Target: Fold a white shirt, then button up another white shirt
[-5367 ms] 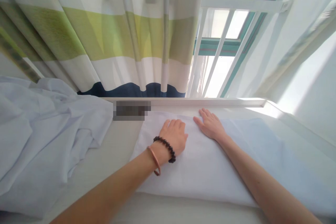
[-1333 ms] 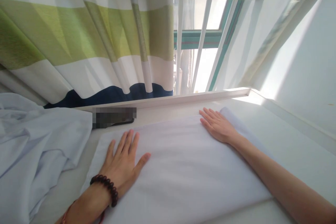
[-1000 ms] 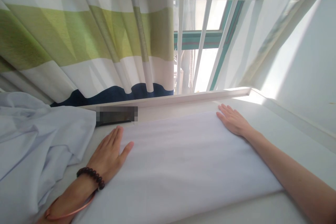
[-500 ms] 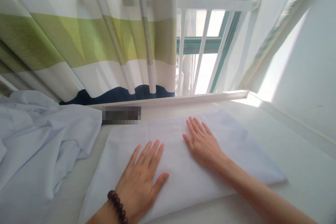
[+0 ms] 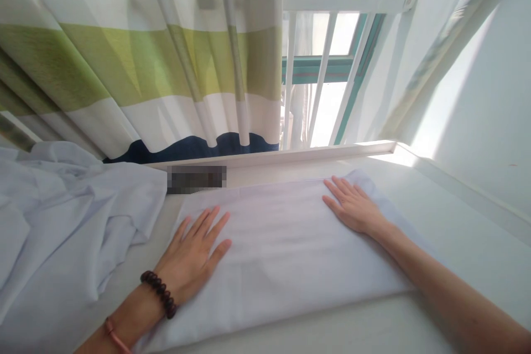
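Note:
A folded white cloth (image 5: 274,265) lies flat on the white surface (image 5: 323,326), with faint creases across its middle. My left hand (image 5: 193,251) rests palm down on its left part, fingers spread, a dark bead bracelet at the wrist. Toward the far right corner of the cloth, my right hand (image 5: 352,204) also lies flat with its fingers apart. Neither hand grips anything. Part of the cloth's right side is hidden under my right forearm.
A crumpled white cloth (image 5: 74,221) is heaped at the left. Beside it sits a blurred-out dark object (image 5: 197,178) near the low back ledge (image 5: 315,155). Behind hang striped curtains (image 5: 157,66); a white railing (image 5: 348,4) stands before the window. A wall (image 5: 489,94) bounds the right.
My hands have slid apart over the folded cloth: the left toward its left edge, the right outward toward its far right corner. Both stay flat.

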Available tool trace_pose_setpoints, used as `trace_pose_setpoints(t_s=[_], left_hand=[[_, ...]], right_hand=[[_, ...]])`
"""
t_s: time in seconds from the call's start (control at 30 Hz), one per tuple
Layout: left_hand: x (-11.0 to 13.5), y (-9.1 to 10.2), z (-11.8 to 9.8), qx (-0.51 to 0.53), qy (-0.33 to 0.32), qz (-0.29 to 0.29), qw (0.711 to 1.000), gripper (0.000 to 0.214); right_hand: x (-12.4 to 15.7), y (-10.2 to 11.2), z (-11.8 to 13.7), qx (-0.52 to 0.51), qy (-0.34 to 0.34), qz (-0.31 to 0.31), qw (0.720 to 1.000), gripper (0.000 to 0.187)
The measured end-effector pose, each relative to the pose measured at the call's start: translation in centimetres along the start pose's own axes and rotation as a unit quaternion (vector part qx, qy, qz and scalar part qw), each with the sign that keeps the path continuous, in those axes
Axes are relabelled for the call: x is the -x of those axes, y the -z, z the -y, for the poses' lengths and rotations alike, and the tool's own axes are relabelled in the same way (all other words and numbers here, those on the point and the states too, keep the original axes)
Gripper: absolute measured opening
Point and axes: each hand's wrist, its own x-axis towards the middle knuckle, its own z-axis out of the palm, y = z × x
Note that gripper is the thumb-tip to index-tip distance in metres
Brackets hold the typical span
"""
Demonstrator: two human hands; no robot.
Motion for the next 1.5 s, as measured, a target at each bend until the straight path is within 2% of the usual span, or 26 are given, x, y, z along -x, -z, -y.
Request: trace_pose_setpoints(t_s=[0.07,0.2,0.3,0.4,0.63,0.73,0.83,0.97,1.1,1.17,1.23,1.3,1.37,1.5], left_hand=[[-1.6,1.1,-2.5,-0.001,0.013,0.003,1.0,0.06],[-6.5,2.1,-7.8,0.041,-0.052,-0.022,0.998,0.053],[-9.5,1.0,-8.9,0.069,-0.042,-0.006,0.997,0.053],[-10.5,-0.2,-7.3,0.072,-0.05,0.007,0.996,0.055],[-9.2,-1.0,-0.7,0.034,0.003,0.012,0.999,0.062],[-7.9,-1.1,1.7,0.031,0.007,0.017,0.999,0.066],[-6.3,-1.4,3.6,0.049,0.002,0.021,0.999,0.069],[-4.6,-1.8,4.9,0.072,0.001,0.015,0.997,0.071],[-4.2,-1.8,4.9,0.081,-0.002,0.001,0.997,0.07],[-4.3,-1.7,4.7,0.082,-0.007,-0.014,0.997,0.068],[-4.5,-1.5,4.6,0.081,-0.01,-0.032,0.996,0.064],[-4.7,-1.4,4.5,0.083,-0.014,-0.049,0.995,0.061],[-4.9,-1.5,4.4,0.087,-0.017,-0.061,0.994,0.059],[-5.2,-1.8,4.4,0.097,-0.011,-0.071,0.993,0.057]], right_hand=[[-0.1,0.7,2.4,0.004,-0.02,0.012,1.0,0.06],[-1.1,1.1,8.7,-0.058,0.042,-0.011,0.997,0.058],[-2.3,0.4,10.3,-0.065,0.047,-0.008,0.997,0.057],[-3.4,-0.3,7.7,-0.059,0.022,-0.009,0.998,0.057],[-3.8,-0.5,-3.2,-0.034,-0.092,-0.011,0.995,0.061],[-3.6,-0.6,-5.9,-0.036,-0.123,-0.005,0.992,0.063],[-3.6,-0.8,-7.4,-0.037,-0.142,0.004,0.989,0.062],[-3.6,-0.6,-7.9,-0.029,-0.147,0.01,0.989,0.06],[-3.0,-0.1,-6.9,0.0,-0.166,-0.015,0.986,0.064],[-2.4,-0.1,-5.7,0.042,-0.145,-0.06,0.987,0.066],[-1.9,-0.5,-4.3,0.072,-0.094,-0.089,0.989,0.067],[-1.6,-1.1,-3.1,0.061,-0.058,-0.075,0.994,0.07],[-1.7,-1.7,-2.5,0.031,-0.054,-0.045,0.997,0.072],[-3.0,-2.2,-2.9,0.006,-0.057,-0.026,0.998,0.072]])
